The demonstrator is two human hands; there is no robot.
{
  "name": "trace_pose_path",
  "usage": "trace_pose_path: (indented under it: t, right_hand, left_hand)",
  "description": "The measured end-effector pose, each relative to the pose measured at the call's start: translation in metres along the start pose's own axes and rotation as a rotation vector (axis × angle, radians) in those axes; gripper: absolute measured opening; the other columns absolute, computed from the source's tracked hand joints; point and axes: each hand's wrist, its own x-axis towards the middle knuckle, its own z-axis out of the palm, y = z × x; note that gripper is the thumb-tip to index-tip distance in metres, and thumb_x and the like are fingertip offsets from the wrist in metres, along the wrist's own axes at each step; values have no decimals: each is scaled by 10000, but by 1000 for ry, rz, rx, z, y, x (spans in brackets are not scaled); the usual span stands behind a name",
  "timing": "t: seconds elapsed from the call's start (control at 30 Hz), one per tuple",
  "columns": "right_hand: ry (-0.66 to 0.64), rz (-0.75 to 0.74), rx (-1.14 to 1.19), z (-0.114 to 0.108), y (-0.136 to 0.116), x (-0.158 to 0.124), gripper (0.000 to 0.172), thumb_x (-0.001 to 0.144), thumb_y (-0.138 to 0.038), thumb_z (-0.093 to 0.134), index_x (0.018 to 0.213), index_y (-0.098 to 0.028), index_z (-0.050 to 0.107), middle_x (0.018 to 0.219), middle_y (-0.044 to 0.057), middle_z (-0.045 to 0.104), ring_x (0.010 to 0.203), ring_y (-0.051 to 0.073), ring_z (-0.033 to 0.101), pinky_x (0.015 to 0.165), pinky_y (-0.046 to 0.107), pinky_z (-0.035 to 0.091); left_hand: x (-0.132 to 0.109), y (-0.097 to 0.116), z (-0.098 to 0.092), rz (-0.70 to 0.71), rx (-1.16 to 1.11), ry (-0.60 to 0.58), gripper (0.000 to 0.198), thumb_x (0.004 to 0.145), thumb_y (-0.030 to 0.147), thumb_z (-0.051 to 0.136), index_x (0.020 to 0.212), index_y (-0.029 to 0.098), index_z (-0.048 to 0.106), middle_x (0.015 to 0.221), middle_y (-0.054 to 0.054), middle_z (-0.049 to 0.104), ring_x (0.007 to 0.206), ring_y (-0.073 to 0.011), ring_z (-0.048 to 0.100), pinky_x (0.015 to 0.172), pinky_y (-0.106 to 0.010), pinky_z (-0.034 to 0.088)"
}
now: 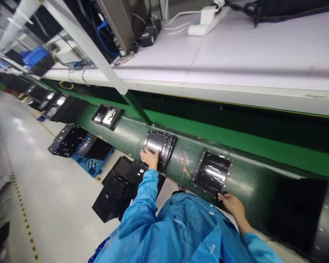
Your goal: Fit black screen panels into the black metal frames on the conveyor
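Glossy black panels, green belt
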Motion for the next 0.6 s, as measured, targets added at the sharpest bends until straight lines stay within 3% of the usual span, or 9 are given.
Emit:
trace_pose_path:
  t: [0.07,0.17,0.27,0.37,0.47,0.53,0.6]
  right_hand:
    - [7,27,-13,-12,-12,7,342,883,-588,626,926,-299,805,972,108,817,853,334,775,729,408,555]
    - [67,-42,31,-30,-44,11,389,917,-560,588,1074,-272,797,1121,112,814,1006,351,768,800,424,566]
    - [37,-221,125,-39,-103,10,354,939,-511,588,1055,-246,792,1081,92,820,1043,317,766,853,394,565]
    - [-76,-410,250,-40,-190,-7,344,964,-525,598,989,-252,806,1079,71,822,1036,266,772,883,341,559]
    - [-164,-507,331,-40,-287,-35,431,958,-619,636,1085,-245,808,1179,70,809,1103,263,760,950,332,545]
    - [-175,-515,333,-42,-344,-47,526,969,-687,605,1161,-234,792,1245,83,789,1170,281,734,1002,354,526]
    - [-174,-472,279,-43,-380,-44,591,936,-720,637,1192,-205,775,1228,117,785,1157,310,729,977,367,529]
  left_hand:
    - [45,-21,-13,-176,11,-161,1158,757,795,757,1621,146,341,1582,-314,480,1470,-462,464,1135,-571,409]
    - [80,-40,-26,-183,-14,-391,1064,701,803,801,1478,128,531,1446,-274,637,1357,-405,610,1075,-464,478]
    - [83,-49,-47,-107,9,-330,740,770,678,826,1237,122,686,1332,-260,714,1286,-391,665,996,-405,506]
    - [61,-50,-78,59,-32,-190,405,856,537,790,1033,178,729,1121,-174,792,1128,-342,730,915,-369,507]
    - [14,-38,-97,241,-160,-108,250,881,459,752,930,217,711,905,-66,778,905,-262,735,821,-328,500]
    - [-26,-23,-96,342,-224,-96,212,898,427,714,906,215,707,840,-46,739,819,-235,703,800,-327,503]
    - [-65,-8,-85,493,-314,-119,203,915,403,680,947,208,726,896,-63,727,855,-234,693,845,-343,524]
